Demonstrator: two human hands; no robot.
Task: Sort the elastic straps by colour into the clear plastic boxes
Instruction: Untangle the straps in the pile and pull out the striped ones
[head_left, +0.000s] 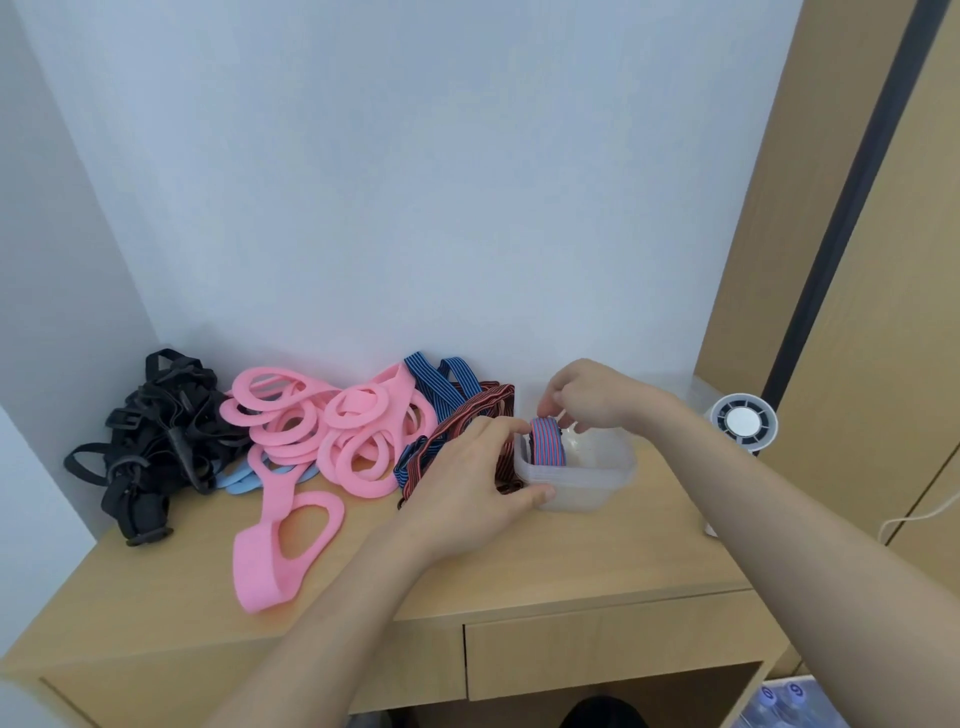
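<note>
Tucking a folded red-and-blue striped strap (548, 441) into the left end of the clear plastic boxes (597, 483), a person works with both bare hands at a pale wooden desk (571, 561). The boxes look nested in one stack, right of centre. The right hand (587, 395) comes from above, its fingertips pinching the top of the strap, which stands on edge inside the top box. The left hand (480, 467) steadies the stack, fingers curled over the near-left rim and thumb pressed on the front wall. To the left lie unsorted heaps: dark red-striped straps (467, 410) touching the boxes, blue-striped straps (436, 384) behind them, a pink pile (332, 426) and a black pile (150, 431) near the wall. A small white fan (743, 423) stands to the right. This seems an early placing step, with most straps still outside. Next, the right hand would likely need to release the strap, and the stack be separated so each colour gets its own box.
</note>
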